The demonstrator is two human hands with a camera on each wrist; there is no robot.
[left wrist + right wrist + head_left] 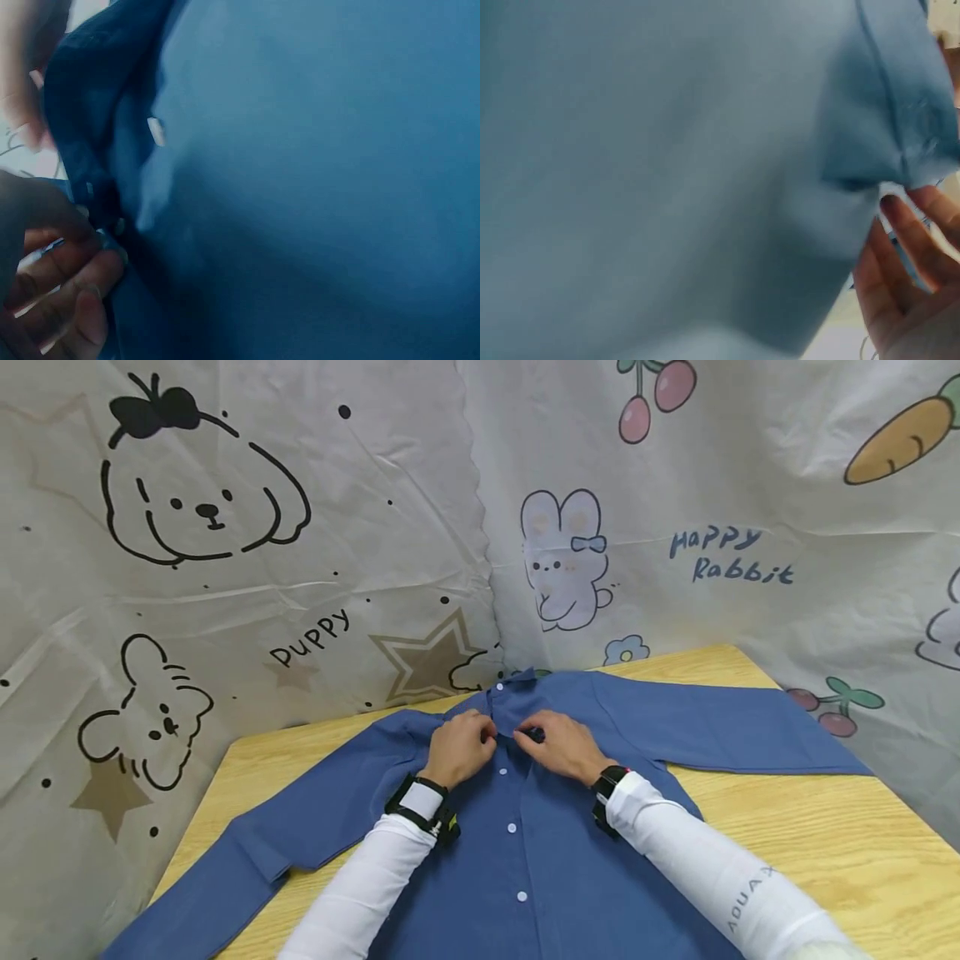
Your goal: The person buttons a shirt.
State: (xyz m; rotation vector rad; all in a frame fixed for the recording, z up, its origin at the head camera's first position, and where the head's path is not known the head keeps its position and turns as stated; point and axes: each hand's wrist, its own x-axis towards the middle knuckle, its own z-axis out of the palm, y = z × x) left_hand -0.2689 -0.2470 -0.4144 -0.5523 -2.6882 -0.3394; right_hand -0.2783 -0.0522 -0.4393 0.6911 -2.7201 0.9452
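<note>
A blue button-up shirt (480, 860) lies front up, its sleeves spread to both sides. White buttons run down its front, one of them (512, 828) below the hands. At the upper chest, my left hand (461, 747) pinches the front edge, fingers curled; the left wrist view shows its fingers (67, 292) at the placket (82, 142). Facing it across a small gap, my right hand (564, 747) holds the other front edge between thumb and fingers. The right wrist view has its fingertips (924, 196) against the cloth. The fingers hide part of the grasped fabric.
A light wooden table (795, 810) bears the shirt. Behind it hangs a pale printed cloth (420, 527) with cartoon animals, meeting the table's far edge. The right sleeve (757, 727) reaches over the table's right edge.
</note>
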